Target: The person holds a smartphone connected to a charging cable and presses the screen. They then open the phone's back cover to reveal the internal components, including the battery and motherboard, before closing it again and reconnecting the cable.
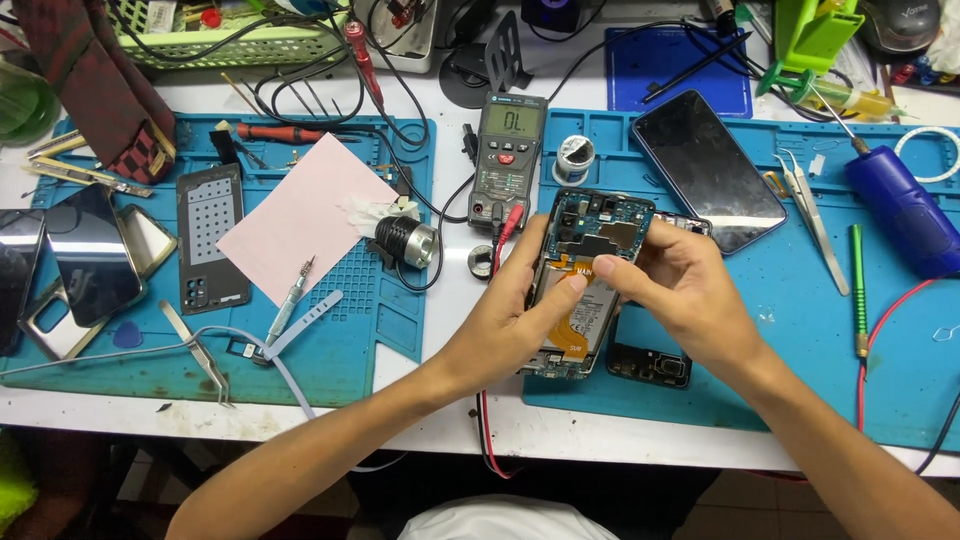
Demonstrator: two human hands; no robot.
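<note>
Two bare hands hold one opened smartphone (585, 285) above the front-middle of the desk (455, 300), between two blue work mats. Its back cover is off: a green circuit board with small metal shields fills the end toward the desk's far edge, and a pale battery with an orange flex strip lies below it. The phone's long axis runs from the front edge toward the far edge, camera end pointing away and leaning slightly right. The left hand (510, 320) wraps the phone's left side, thumb laid across the battery. The right hand (680, 290) pinches narrowly at the board's right part with thumb and forefinger.

At the desk's far left corner a green slotted plastic basket (235, 45) holds tangled black cables. On the left mat (350, 340) lie a pink paper sheet (300, 215), a perforated grey back plate (212, 240) and tweezers (200, 350). A grey multimeter (507, 160) stands near the far edge, and a glossy dark phone (705, 170) rests on the right mat (800, 330).
</note>
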